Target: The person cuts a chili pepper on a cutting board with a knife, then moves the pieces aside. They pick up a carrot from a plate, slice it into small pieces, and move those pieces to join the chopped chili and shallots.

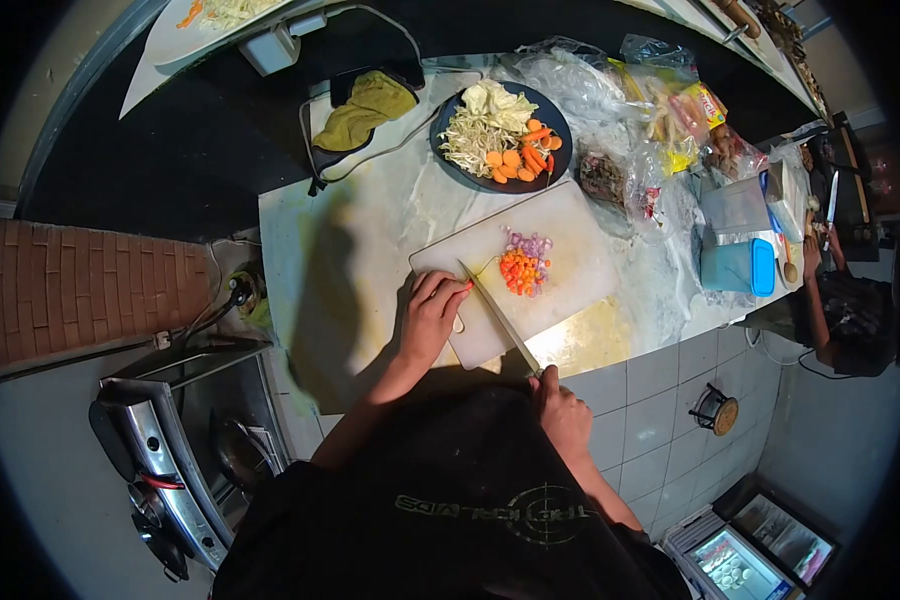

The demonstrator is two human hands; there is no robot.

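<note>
On the white cutting board (570,225), my left hand (432,318) is closed with its fingertips on a small red piece that looks like a chili (469,285). My right hand (564,412) grips the handle of a kitchen knife (505,322). The blade slants across the board, its tip close beside my left fingertips. Right of the blade lies a small heap of chopped orange-red pieces (519,271), with chopped purple shallot (536,245) behind and beside it. My left fingers partly cover the red piece.
Behind the board stands a dark plate (440,150) with cabbage, bean sprouts and carrot pieces. Plastic bags (610,110) crowd the table's back right, near a blue-lidded container (740,267). A green cloth (377,108) lies back left. Another person (850,310) works at far right.
</note>
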